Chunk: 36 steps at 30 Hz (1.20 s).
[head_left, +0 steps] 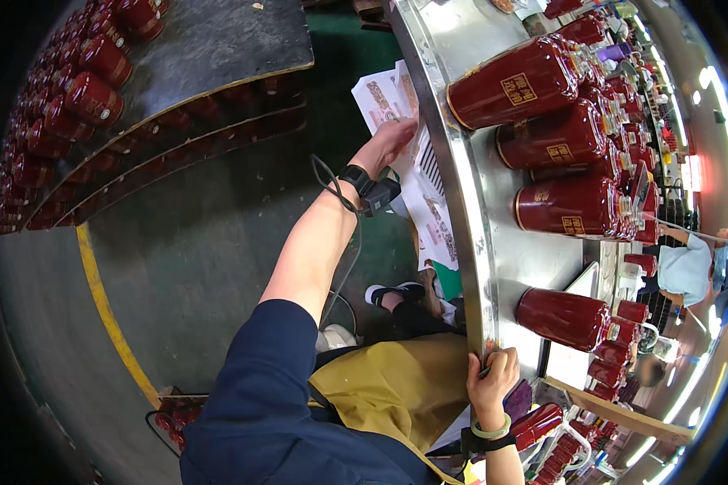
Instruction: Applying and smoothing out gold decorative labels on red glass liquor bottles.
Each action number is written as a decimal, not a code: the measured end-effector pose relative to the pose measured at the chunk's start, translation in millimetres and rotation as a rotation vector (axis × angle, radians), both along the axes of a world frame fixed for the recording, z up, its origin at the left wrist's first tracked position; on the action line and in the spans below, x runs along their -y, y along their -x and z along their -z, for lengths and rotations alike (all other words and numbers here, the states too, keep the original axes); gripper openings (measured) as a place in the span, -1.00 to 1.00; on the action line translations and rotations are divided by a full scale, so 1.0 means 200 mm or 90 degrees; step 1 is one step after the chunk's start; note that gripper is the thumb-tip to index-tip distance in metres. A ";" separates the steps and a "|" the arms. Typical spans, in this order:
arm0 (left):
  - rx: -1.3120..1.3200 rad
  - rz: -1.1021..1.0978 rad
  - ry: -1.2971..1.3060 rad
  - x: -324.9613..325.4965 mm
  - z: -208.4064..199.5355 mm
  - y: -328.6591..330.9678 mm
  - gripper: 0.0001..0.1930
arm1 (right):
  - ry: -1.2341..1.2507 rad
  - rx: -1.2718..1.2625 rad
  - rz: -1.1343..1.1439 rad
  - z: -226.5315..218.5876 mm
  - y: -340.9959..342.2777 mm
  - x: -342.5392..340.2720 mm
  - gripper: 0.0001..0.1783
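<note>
My left hand (390, 141) reaches down beside the metal table's edge, at white printed cardboard (430, 202) with patterned panels and dark stripes. Its fingertips are partly hidden there, so I cannot tell whether they grip it. My right hand (493, 378) is at the near end of the metal table (479, 267), fingers curled around something small and dark, mostly covered by the fingers. Dark red glass bottles with gold labels stand on the table: a large one (514, 85), another (570, 206) below it, and a single bottle (562, 317) nearer my right hand.
Many red bottles (93, 97) crowd a dark tiered rack (243, 48) at the left. A yellow line (109, 307) crosses the grey floor. More bottles (538, 424) stand beyond my right hand. A person in a light shirt (683, 271) is at the far right.
</note>
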State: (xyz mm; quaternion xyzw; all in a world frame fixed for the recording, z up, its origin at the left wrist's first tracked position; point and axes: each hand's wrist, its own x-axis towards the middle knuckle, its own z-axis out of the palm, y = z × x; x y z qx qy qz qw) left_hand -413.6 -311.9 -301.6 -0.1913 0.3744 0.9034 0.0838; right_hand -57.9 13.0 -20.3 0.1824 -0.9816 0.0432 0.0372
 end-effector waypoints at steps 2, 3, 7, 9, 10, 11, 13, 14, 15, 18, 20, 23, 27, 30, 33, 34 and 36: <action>0.001 0.045 -0.059 0.02 0.01 -0.03 -0.78 | 0.007 0.004 -0.005 0.00 0.01 0.01 -0.58; 0.001 0.055 -0.065 -0.04 -0.06 -0.05 -0.78 | 0.000 0.002 0.005 0.00 0.00 -0.01 -0.58; 0.003 0.043 -0.129 -0.13 -0.25 -0.07 -0.79 | -0.007 -0.007 0.017 -0.01 -0.01 -0.03 -0.58; -0.012 0.054 -0.114 -0.11 -0.19 -0.08 -0.77 | -0.004 -0.004 0.013 0.00 -0.01 -0.02 -0.58; -0.009 0.044 -0.120 -0.10 -0.14 -0.08 -0.74 | -0.007 -0.004 0.009 0.00 0.00 -0.02 -0.59; -0.006 0.034 -0.125 -0.08 -0.09 -0.08 -0.70 | -0.010 -0.004 0.005 0.01 0.00 -0.01 -0.59; 0.004 0.049 -0.120 -0.10 -0.08 -0.09 -0.69 | -0.014 -0.005 0.013 0.00 0.00 -0.01 -0.59; 0.015 0.061 -0.112 -0.10 -0.07 -0.10 -0.67 | -0.015 -0.005 0.019 0.00 0.00 -0.01 -0.58; 0.015 0.062 -0.114 -0.12 -0.08 -0.10 -0.67 | -0.016 -0.004 0.020 0.00 -0.01 -0.01 -0.58; 0.042 -0.002 -0.263 -0.15 -0.12 -0.14 -0.62 | -0.013 -0.011 0.023 0.00 -0.01 -0.01 -0.58; 0.054 0.004 -0.148 -0.15 -0.14 -0.15 -0.58 | -0.005 -0.010 0.020 0.00 -0.01 -0.02 -0.58; 0.051 -0.012 -0.196 -0.16 -0.17 -0.17 -0.55 | -0.018 -0.008 0.024 0.00 -0.01 -0.03 -0.58; 0.077 0.007 -0.322 -0.16 -0.10 -0.14 -0.56 | -0.013 -0.006 0.020 0.00 -0.01 -0.02 -0.58; -0.001 -0.018 -0.314 -0.25 -0.05 -0.12 -0.68 | -0.009 0.002 0.023 0.00 0.00 -0.01 -0.58; -0.021 0.007 -0.266 -0.38 -0.05 -0.15 -0.76 | 0.002 -0.005 0.005 0.00 0.00 -0.02 -0.58; 0.007 -0.021 -0.303 -0.42 -0.07 -0.15 -0.78 | -0.004 -0.005 0.007 0.00 0.00 -0.02 -0.58; -0.012 0.008 -0.273 -0.46 -0.05 -0.20 -0.77 | -0.009 -0.006 0.009 0.00 -0.01 -0.02 -0.58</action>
